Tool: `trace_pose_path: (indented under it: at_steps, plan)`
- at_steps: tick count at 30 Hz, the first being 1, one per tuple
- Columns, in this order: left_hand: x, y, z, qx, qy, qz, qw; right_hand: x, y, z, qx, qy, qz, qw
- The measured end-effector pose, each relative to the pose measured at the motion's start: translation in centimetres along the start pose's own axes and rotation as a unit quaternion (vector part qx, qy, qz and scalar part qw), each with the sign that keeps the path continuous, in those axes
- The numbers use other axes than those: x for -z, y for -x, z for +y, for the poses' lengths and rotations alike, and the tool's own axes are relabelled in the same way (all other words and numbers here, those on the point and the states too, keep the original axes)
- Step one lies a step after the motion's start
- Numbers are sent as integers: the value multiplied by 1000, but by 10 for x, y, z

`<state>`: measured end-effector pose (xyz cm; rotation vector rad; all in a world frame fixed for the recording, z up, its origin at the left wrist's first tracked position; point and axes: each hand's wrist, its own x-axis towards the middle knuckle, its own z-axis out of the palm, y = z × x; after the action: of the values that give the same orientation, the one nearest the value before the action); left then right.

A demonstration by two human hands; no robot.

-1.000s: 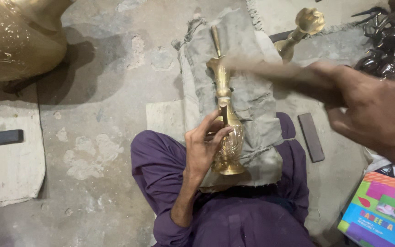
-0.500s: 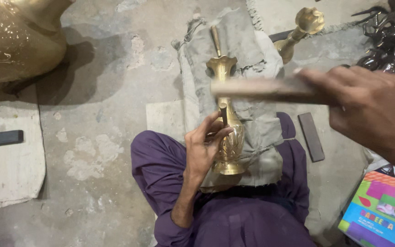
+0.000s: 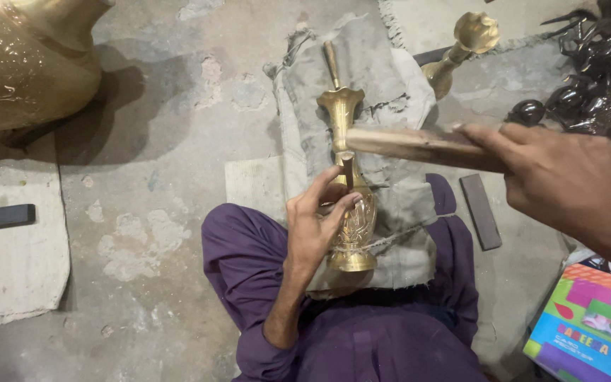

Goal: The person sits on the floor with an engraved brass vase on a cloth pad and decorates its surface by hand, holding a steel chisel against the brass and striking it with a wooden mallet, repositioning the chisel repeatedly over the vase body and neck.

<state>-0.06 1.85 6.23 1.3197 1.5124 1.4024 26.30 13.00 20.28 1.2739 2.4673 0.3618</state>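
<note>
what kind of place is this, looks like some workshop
Most likely a small metal-craft workshop, worked on the floor. A brass vase lies on cloth across the lap, the left hand holds a punch to it, the right hand swings a wooden mallet, and a large brass vessel stands nearby.

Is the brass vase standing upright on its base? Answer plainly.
No, the brass vase lies on its side on grey cloth across the lap, its base toward the person.
</note>
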Motion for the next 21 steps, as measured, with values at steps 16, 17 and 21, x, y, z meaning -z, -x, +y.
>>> trace_pose_path:
  at_steps: [16, 17, 21]
  plan:
    - [1, 1, 4, 13, -8, -12, 1000, 24, -8, 13, 198, -47, 175, 963]
    - [1, 1, 4, 5, -6, -12, 1000, 28, -8, 11, 137, -27, 132, 981]
    - [-1, 2, 4, -8, 6, 6, 1000, 35, -8, 4, -23, -122, 52, 991]
